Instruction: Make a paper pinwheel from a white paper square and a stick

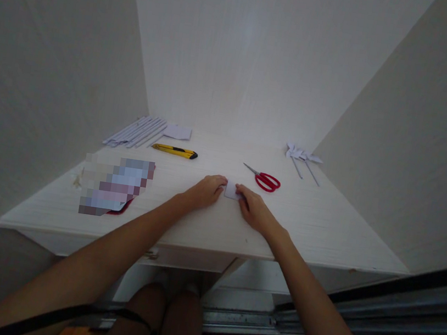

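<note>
A small piece of white paper lies on the white table between my hands. My left hand has its fingers closed at the paper's left edge. On the opposite side, my right hand pinches the right edge between thumb and fingers. Just beyond my right hand rest red-handled scissors, blades pointing left. A yellow utility knife lies farther back, left of my left hand.
Several rolled paper sticks lie at the back left, beside a stack of white paper. Paper pinwheels on sticks lie at the back right. A pixelated flat object with a red edge is at the left. Walls enclose the table.
</note>
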The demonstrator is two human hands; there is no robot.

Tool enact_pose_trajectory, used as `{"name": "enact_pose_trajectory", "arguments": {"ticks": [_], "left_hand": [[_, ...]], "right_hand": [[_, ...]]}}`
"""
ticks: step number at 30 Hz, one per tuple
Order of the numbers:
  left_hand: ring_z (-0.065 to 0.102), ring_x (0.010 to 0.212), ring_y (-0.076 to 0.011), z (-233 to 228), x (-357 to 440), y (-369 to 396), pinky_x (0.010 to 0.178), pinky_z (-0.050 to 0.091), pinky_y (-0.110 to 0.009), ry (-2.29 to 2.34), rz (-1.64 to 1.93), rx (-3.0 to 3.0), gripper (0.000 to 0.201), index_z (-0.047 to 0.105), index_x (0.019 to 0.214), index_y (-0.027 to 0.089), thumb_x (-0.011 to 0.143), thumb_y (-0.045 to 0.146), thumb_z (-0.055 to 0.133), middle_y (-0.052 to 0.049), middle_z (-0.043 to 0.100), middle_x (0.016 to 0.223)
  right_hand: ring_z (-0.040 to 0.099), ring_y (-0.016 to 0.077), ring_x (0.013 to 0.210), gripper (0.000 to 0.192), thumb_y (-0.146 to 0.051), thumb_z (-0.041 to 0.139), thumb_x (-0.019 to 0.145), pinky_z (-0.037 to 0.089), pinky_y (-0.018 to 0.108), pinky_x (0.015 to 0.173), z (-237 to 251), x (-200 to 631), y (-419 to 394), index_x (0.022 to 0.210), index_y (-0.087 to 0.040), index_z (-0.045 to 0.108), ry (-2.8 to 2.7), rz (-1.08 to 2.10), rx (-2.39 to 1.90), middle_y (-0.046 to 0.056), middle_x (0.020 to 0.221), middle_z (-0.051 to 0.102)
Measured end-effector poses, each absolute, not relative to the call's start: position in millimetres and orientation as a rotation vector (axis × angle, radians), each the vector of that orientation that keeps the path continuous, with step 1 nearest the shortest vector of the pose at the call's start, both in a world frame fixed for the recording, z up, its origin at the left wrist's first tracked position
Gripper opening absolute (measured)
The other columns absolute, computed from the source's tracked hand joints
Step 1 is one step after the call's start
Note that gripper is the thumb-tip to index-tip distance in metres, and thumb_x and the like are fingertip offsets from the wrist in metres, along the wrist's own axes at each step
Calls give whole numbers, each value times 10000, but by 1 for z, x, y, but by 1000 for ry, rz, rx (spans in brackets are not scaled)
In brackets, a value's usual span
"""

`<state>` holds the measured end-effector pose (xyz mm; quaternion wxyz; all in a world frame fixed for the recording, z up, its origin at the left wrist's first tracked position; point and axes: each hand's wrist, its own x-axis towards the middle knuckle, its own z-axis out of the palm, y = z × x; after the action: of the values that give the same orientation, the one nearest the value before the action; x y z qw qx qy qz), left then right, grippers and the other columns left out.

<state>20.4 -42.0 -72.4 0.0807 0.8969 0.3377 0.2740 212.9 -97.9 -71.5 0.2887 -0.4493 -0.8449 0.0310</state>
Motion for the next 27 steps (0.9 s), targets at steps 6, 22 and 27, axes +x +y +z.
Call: {"name": "enact_pose_trajectory", "arguments": {"ticks": [6, 22, 27], "left_hand": [[543, 1003, -173, -67, 24, -46, 925, 429, -329, 1006, 852, 2654, 309, 531, 1061, 76, 791, 90, 383, -119, 592, 1059], [572, 922, -172, -64, 25, -50, 889, 448, -314, 993, 837, 2772, 287, 628, 903, 77, 815, 77, 356, -124, 627, 951], [561, 982, -176, -68, 21, -43, 914, 436, -334, 992, 892, 2690, 313, 594, 1020, 79, 767, 58, 411, -113, 624, 1027]], "right_hand": [[493, 206, 1140, 434, -97, 364, 793, 380, 413, 961, -70, 212, -97, 1213, -118, 472, -2301, 38, -1257, 138, 1218, 543], [380, 186, 1249, 464, -117, 328, 830, 331, 429, 996, -64, 208, -102, 1270, -182, 460, -2411, 25, -1340, 73, 1324, 455], [364, 171, 1258, 478, -105, 314, 828, 316, 431, 996, -67, 208, -101, 1282, -193, 436, -2430, 26, -1360, 64, 1339, 436]]}}
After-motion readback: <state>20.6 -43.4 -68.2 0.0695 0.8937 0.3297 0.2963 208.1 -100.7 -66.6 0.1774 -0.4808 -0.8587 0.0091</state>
